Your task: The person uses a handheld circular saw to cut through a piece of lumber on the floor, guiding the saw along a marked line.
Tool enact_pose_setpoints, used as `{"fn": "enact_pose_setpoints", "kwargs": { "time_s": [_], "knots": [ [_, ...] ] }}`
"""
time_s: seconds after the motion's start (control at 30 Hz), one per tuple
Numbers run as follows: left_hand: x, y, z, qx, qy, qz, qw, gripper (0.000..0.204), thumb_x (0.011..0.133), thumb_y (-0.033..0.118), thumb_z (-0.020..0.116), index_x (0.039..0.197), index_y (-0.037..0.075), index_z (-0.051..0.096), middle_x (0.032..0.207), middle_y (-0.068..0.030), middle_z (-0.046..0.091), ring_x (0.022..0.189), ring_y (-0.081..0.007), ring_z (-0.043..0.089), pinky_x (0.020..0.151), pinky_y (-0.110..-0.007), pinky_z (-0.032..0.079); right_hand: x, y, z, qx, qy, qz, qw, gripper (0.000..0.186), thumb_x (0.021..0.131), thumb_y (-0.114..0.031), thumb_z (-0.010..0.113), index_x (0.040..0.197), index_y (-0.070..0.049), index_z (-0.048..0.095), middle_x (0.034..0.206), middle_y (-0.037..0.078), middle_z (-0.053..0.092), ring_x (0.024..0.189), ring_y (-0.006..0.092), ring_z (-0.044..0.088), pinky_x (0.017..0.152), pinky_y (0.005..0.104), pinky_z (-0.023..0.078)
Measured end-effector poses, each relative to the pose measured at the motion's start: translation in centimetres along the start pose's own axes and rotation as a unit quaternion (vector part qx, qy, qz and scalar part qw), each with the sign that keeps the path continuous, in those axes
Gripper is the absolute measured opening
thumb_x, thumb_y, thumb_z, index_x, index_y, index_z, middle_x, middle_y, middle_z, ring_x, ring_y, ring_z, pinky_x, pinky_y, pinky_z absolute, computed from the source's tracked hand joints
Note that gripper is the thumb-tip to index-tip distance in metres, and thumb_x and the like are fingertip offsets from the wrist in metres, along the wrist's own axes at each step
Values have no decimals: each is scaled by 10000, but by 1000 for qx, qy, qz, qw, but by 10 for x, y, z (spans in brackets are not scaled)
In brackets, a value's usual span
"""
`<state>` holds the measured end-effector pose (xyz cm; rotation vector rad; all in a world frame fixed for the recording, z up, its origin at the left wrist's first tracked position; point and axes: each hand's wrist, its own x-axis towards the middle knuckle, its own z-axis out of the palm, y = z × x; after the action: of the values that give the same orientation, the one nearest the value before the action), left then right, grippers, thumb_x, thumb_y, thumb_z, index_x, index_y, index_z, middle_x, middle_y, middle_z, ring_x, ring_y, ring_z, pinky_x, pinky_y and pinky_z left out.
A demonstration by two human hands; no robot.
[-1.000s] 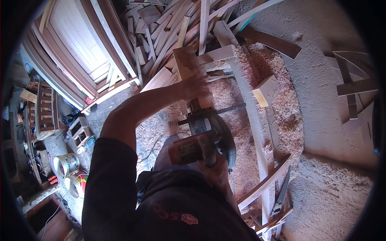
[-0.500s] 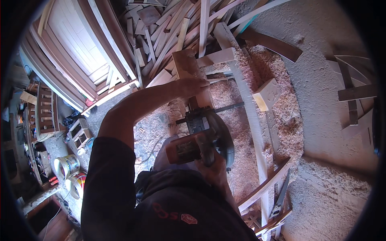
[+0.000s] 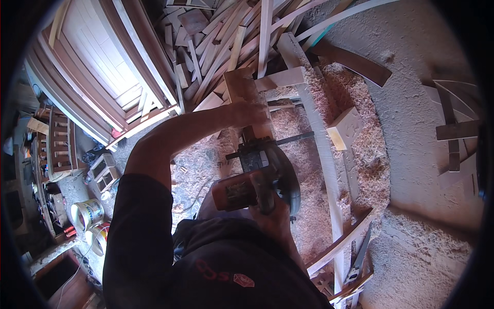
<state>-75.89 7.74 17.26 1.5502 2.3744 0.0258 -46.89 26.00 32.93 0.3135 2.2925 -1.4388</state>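
Observation:
My right hand (image 3: 272, 215) is closed around the rear handle of a circular saw (image 3: 257, 183) with a reddish-brown motor housing and dark guard. The saw's base sits at the near end of a wooden board (image 3: 242, 85) that runs away from me. Beyond the saw, my left hand (image 3: 249, 114) lies across that board with its fingers stretched to the right, slightly smeared. A thin dark bar (image 3: 296, 138) sticks out to the right from the saw's base. The blade and the place where it meets the wood are hidden.
Pale wooden beams (image 3: 321, 154) form a frame at the right, with a wood block (image 3: 343, 127) on it and shavings (image 3: 370, 154) heaped around. A handsaw (image 3: 358, 262) leans near the lower right. Offcuts (image 3: 221, 44) pile up ahead. Door frames (image 3: 110, 67) and buckets (image 3: 86, 213) stand left.
My left hand has shifted slightly down and left on the board. The far part of the scene sits a little lower and further right. My right hand still holds the saw at about the same spot.

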Motion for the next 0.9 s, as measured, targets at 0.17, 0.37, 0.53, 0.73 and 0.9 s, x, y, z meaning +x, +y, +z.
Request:
{"fn": "enact_pose_setpoints", "kwargs": {
  "time_s": [0.17,0.37,0.53,0.73,0.9],
  "knots": [
    [-2,-9,-9,-2,-20,26,999,1215,501,353,996,1529,238,359,1578,-136,386,1454,-296,411,1148,-463,415,7,-9,2,1,4,-5,1000,420,787,-193,807,1141,-20,661,932,212,731,922,377,730,804,462,564],
    [-1,-6,-33,2,-38,21,999,1188,522,304,991,1509,81,367,1494,-135,476,1350,-325,513,1121,-422,439,16,-15,2,9,7,-3,1000,413,790,-178,807,1141,-18,661,935,209,732,920,379,729,802,462,562],
    [0,-11,-36,30,-31,47,998,1141,510,268,983,1466,36,405,1406,-135,534,1268,-330,565,1100,-410,451,22,-14,4,0,8,-5,1000,412,791,-178,812,1142,-23,663,931,213,730,910,379,728,796,463,561],
    [1,-23,-29,30,12,97,995,1062,508,211,952,1422,56,434,1327,-128,570,1232,-306,588,1080,-409,457,31,-25,4,6,0,7,1000,417,791,-181,813,1145,-22,662,921,213,729,906,384,727,797,467,563],
    [3,-24,-40,22,-26,102,994,1069,539,172,929,1456,68,389,1296,-113,585,1244,-296,583,1096,-401,443,38,-26,5,2,5,-6,1000,414,791,-173,809,1146,-20,660,910,214,729,904,388,731,782,464,569]
  ]
}}
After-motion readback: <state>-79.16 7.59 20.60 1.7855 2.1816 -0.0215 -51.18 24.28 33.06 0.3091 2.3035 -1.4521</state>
